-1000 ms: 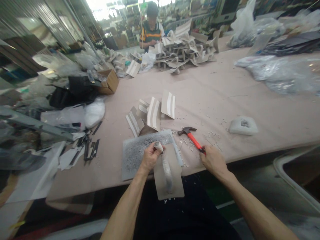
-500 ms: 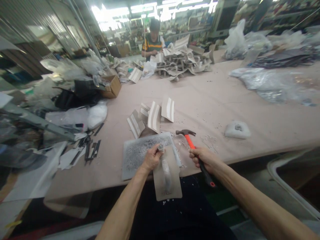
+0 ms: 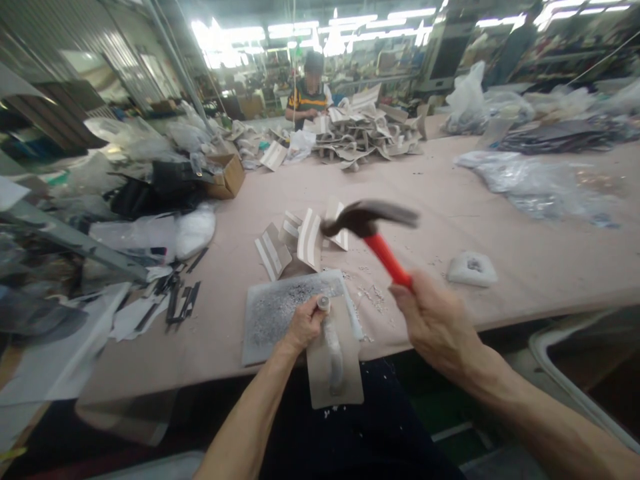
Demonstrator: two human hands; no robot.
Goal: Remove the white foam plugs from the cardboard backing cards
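My left hand [image 3: 306, 323] grips the top end of a beige panel [image 3: 320, 383] with a raised pale handle strip, at the near edge of a worn grey board [image 3: 270, 327]. A round metal piece [image 3: 323, 304] shows at the strip's top, beside my thumb. My right hand [image 3: 433, 320] is closed around a claw hammer [image 3: 387, 260] with an orange and black handle, raised to the right of the panel. The hammer head is slightly blurred. Behind the board stand several curved panels [image 3: 310, 240] with white strips.
A white block [image 3: 473, 268] with a hollow lies at the right. Dark strips [image 3: 184, 300] and a cardboard box [image 3: 227, 177] are at the left. Across the table [image 3: 425, 193], a person [image 3: 307, 97] is behind a heap of beige pieces [image 3: 365, 133]. Plastic bags [image 3: 545, 183] lie far right.
My right hand has lifted the hammer up from near the table, so it now looks larger. My left hand keeps its hold on the panel, nearly unmoved.
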